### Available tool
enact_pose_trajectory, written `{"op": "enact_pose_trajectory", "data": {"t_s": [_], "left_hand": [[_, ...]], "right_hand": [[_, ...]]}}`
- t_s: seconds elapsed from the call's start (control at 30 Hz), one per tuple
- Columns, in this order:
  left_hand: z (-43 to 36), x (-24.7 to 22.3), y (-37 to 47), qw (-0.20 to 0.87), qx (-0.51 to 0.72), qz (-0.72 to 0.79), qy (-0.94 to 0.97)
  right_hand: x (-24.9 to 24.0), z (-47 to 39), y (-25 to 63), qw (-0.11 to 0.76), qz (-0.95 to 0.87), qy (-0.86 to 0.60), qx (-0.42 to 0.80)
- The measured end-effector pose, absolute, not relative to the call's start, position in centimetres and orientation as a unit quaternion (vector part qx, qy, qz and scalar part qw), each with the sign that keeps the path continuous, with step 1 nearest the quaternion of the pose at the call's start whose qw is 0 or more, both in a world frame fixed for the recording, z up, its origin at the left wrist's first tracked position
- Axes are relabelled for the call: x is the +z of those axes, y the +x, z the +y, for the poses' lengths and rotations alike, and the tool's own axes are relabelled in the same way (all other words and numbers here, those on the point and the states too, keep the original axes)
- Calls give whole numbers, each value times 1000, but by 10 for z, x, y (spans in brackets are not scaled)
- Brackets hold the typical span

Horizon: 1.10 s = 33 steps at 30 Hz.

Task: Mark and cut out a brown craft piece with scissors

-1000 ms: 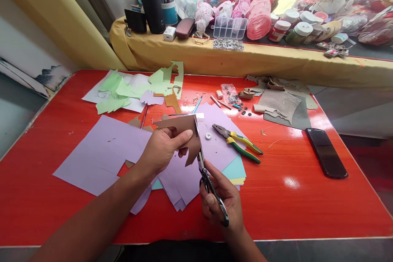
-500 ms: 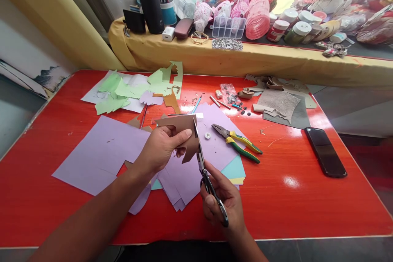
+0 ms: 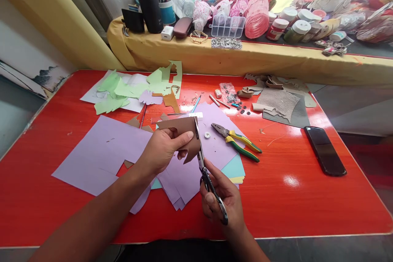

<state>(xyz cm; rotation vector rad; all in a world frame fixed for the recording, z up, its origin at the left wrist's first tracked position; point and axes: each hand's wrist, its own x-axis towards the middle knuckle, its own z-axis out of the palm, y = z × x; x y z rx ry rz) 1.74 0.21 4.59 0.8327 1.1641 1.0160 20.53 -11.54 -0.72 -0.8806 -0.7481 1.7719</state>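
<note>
My left hand (image 3: 166,147) is closed on a brown piece of leather (image 3: 184,125), thumb on top, its cut edge ragged with a notch at the lower side. A pair of black-handled scissors (image 3: 202,159) is in my right hand (image 3: 224,200), fingers wrapped around the handles. The blades point away from me and lie along the leather's right edge. Beneath both hands are purple paper sheets (image 3: 181,184). A small round white-and-silver disc (image 3: 207,135) rests on the purple paper just right of the blades, and pliers (image 3: 236,141) with green and yellow handles lie beyond it.
On the red table (image 3: 291,208) are a phone (image 3: 325,151) at right, grey leather scraps (image 3: 276,104) behind it, and green paper scraps (image 3: 132,90) at back left. A cloth-covered ledge (image 3: 172,53) along the back holds paint jars (image 3: 278,29) and a clear divided box (image 3: 228,28).
The leather and both hands hold nearly the same place; the leather has turned very slightly and shifted a little right against the blades. The whole view has moved marginally.
</note>
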Motion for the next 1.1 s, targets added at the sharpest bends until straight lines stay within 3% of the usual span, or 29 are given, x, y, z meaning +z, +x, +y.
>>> {"op": "enact_pose_trajectory", "data": {"t_s": [0.57,0.8,1.1], "left_hand": [[9,53,6,586,401,557,430],[7,50,19,646,469,497,340],[7,46,16,650,450,496,360]], "right_hand": [[-10,-111,211,486,-374,-342,712],[-11,-113,209,483,-368,-352,712],[-7,-111,213,489,-375,-322,718]]}}
